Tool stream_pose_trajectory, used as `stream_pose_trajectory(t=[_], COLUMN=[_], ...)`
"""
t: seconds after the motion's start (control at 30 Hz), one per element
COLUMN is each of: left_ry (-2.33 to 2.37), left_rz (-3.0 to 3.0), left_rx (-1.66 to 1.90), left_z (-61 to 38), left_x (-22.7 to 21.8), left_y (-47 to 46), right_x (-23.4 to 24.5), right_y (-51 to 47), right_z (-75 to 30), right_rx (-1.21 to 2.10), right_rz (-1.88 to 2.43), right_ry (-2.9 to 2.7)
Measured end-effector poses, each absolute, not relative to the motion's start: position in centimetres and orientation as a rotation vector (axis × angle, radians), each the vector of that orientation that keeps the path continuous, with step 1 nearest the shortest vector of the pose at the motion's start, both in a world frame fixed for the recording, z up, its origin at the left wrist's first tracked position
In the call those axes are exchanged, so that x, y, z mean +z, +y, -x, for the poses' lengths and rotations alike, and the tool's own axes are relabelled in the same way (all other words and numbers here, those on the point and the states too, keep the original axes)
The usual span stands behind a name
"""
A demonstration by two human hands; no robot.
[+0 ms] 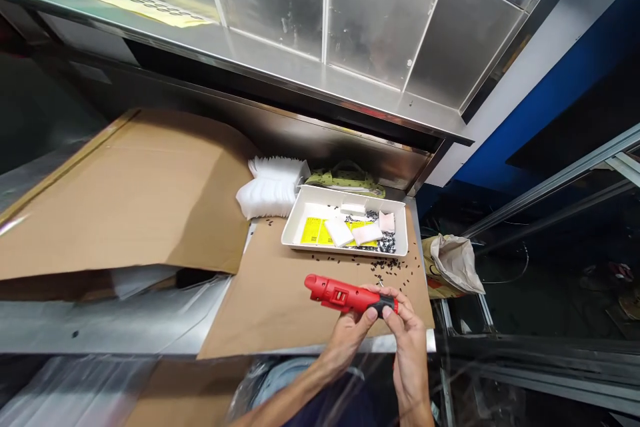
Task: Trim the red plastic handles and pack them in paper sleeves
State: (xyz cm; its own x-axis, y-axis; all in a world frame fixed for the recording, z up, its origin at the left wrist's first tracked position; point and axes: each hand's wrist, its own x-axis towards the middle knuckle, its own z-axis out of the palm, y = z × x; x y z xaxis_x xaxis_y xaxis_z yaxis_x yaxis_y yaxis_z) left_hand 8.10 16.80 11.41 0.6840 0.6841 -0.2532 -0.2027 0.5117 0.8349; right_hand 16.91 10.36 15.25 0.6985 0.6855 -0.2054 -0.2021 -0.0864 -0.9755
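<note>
A red handheld tool body with a black section at its right end is held above the cardboard sheet; its exact kind does not show. My left hand supports it from below, thumb on the black section. At that right end, my right hand grips with thumb and fingers. Just beyond stands a white plastic tray with small black parts, white foam-like pads and a yellow printed sheet inside. Small black bits lie scattered between the tray and my hands.
A stack of white foam sheets sits left of the tray, with a green patterned bag behind it. A large cardboard box fills the left. An open sack stands right of the bench. A metal ledge runs above.
</note>
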Motion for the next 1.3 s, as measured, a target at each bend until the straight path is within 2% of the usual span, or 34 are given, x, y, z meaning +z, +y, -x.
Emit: stream_pose_trajectory(t=[0.63, 0.87, 1.07, 1.3], left_ry=[0.655, 0.619, 0.546, 0.571], left_rz=[-1.067, -1.172, -1.225, -0.949], left_rx=[0.529, 0.567, 0.575, 0.634], left_z=[-8.0, -7.5, -7.5, -7.9], left_x=[9.8, 10.7, 11.4, 9.5], left_y=[18.5, 19.1, 20.3, 22.1], right_x=[14.2, 13.1, 12.4, 11.2], right_y=[11.5, 12.1, 12.8, 13.0], right_z=[-17.5, -17.9, -18.4, -20.3], right_rx=[0.723, 0.736, 0.855, 1.007], right_rz=[1.524, 1.565, 1.524, 1.488], right_ry=[-0.584, -0.556, -0.531, -0.586])
